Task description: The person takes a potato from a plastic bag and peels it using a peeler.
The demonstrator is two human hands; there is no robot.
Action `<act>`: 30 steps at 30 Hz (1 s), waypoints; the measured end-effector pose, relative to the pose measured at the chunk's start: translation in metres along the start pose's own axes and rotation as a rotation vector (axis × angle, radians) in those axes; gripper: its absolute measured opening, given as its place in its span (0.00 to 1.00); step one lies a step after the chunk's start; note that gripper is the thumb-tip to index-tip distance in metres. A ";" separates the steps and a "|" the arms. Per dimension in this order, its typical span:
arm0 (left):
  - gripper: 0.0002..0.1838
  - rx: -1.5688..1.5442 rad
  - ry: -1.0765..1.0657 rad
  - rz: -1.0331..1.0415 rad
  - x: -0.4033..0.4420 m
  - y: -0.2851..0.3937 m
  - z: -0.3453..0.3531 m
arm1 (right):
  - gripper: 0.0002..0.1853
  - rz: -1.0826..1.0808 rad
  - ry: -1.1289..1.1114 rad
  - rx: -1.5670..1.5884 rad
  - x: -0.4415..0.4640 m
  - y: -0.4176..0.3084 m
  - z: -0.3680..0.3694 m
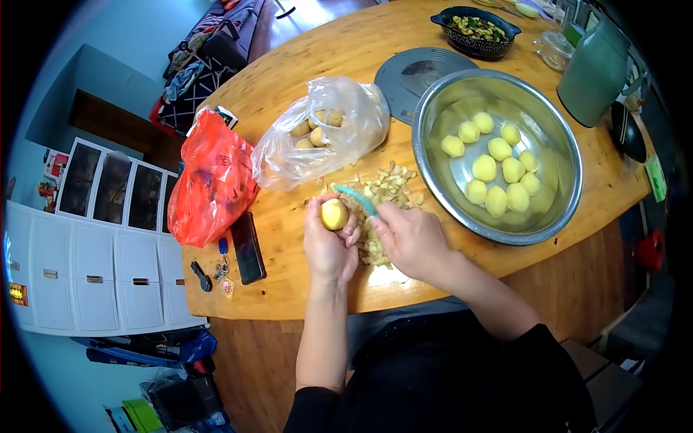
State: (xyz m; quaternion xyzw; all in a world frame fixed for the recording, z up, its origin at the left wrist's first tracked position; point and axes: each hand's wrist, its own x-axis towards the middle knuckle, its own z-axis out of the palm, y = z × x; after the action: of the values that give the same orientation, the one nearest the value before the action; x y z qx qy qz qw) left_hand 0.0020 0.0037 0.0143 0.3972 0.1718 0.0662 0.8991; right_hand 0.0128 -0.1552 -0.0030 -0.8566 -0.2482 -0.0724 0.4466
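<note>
My left hand (330, 242) is wrapped round a potato (334, 214), whose exposed side looks pale yellow. In my right hand (410, 237) is a teal peeler (355, 196), its head just above and right of the potato. Beneath both hands, a heap of peelings (390, 186) lies on the wooden table (303, 289). Several peeled potatoes (484, 168) rest inside a large steel bowl (498, 234) to the right. Beyond my left hand, a clear plastic bag (346, 141) holds several unpeeled potatoes (332, 117).
A red plastic bag (209, 180), a phone (247, 247) and keys (222, 268) are at the left. Behind the bowl are a grey round mat (404, 79), a dark dish of food (476, 32), a glass teapot (554, 50) and a green jug (595, 76).
</note>
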 end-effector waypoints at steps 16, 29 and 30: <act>0.17 0.103 0.083 0.161 -0.004 -0.005 0.000 | 0.14 0.149 -0.071 0.118 0.004 0.002 0.000; 0.25 0.053 0.097 0.029 -0.003 -0.009 -0.003 | 0.11 -0.123 0.028 0.041 -0.007 -0.008 0.009; 0.25 0.057 0.050 0.056 -0.003 -0.010 -0.007 | 0.11 -0.145 0.031 0.018 -0.007 -0.012 0.009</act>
State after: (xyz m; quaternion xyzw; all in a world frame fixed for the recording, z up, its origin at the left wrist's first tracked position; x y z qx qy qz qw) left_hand -0.0036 0.0013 0.0036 0.4255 0.1847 0.0961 0.8807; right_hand 0.0000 -0.1455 -0.0023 -0.8311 -0.3034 -0.1157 0.4515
